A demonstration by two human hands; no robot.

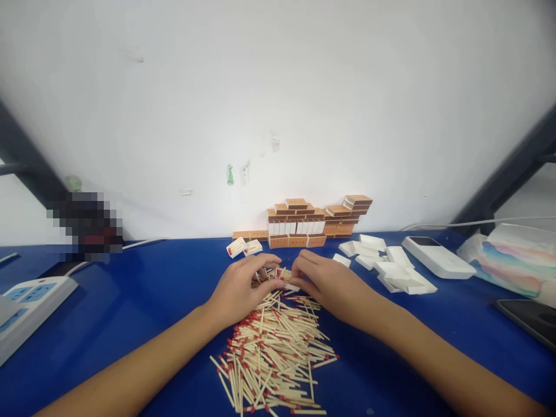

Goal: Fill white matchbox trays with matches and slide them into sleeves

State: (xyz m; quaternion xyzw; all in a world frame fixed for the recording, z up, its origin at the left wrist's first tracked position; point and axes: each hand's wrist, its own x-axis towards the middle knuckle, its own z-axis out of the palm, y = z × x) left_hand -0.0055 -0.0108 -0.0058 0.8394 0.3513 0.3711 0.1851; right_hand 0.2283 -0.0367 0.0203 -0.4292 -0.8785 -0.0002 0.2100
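A loose heap of red-tipped matches (273, 353) lies on the blue table (143, 295) in front of me. My left hand (241, 289) and my right hand (324, 281) meet at the heap's far end, fingers curled together around a small bundle of matches and a white matchbox tray (284, 277) between them. The tray is mostly hidden by my fingers. Two filled white trays (243, 247) sit just beyond my left hand.
Stacked orange matchboxes (313, 220) stand against the white wall. Several empty white trays (386, 263) lie to the right, beside a white power bank (438, 256) and a pastel packet (512, 258). A power strip (26, 301) sits at the left edge.
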